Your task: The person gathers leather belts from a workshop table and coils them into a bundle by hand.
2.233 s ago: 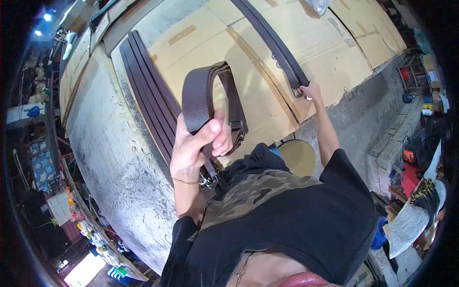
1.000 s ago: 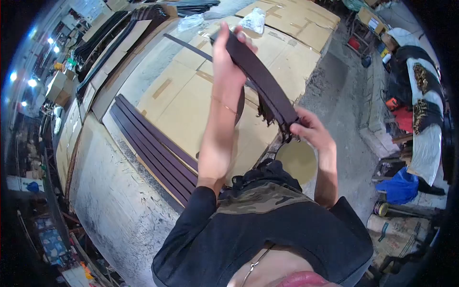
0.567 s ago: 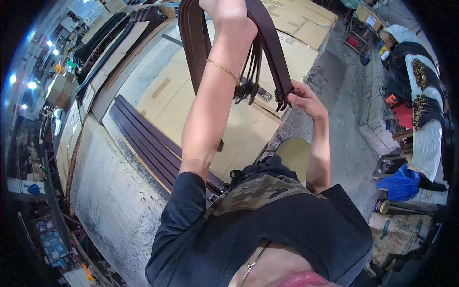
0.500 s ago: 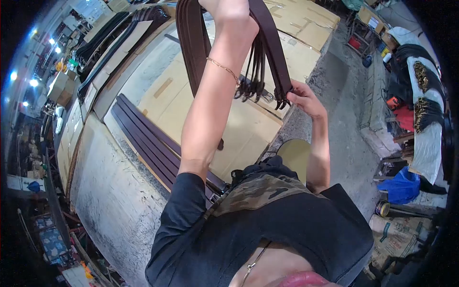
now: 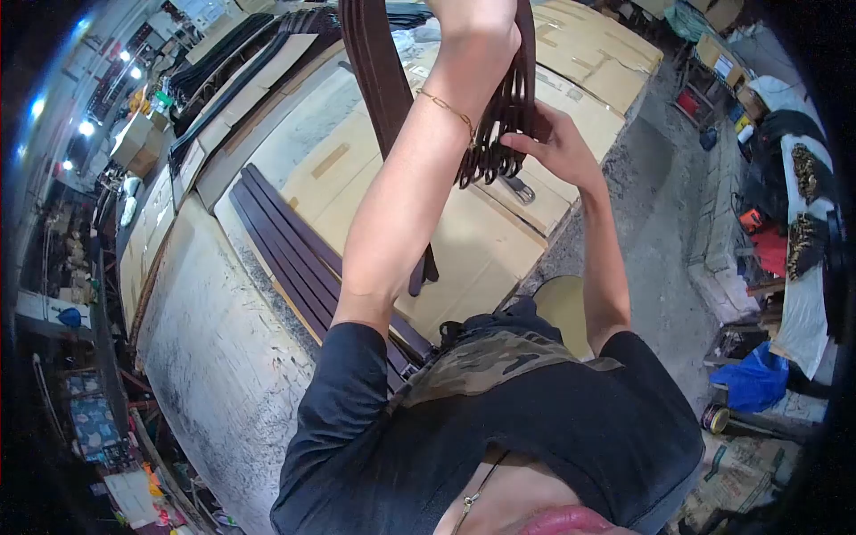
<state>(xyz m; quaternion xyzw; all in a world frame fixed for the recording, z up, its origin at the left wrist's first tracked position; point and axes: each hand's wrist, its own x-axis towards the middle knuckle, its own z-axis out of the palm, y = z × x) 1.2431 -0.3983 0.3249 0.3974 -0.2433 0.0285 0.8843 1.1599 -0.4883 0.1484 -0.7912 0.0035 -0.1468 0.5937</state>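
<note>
A bundle of dark brown belts (image 5: 373,76) hangs in a loop from my left hand (image 5: 473,16), high at the top edge. The frame cuts off that hand's fingers, but the straps drop on both sides of it. The belts' dark buckles (image 5: 492,168) dangle together on the right side of the bundle. There my right hand (image 5: 566,153) grips the buckle end, thumb in front and fingers partly hidden behind the straps. Below, more brown belts (image 5: 290,241) lie side by side on the table. A loose metal buckle (image 5: 519,190) rests on the cardboard under the bundle.
Flattened cardboard (image 5: 464,241) covers much of the worktable (image 5: 214,330). Dark straps (image 5: 223,67) are piled at the far left. A round stool (image 5: 571,308) stands close by my right arm. Across the aisle are a blue cloth (image 5: 753,379) and a tin (image 5: 714,418).
My right hand has shifted up and inward along the buckle end, its thumb now against the buckles. The bundle's right side has drawn closer together, and the view has turned slightly.
</note>
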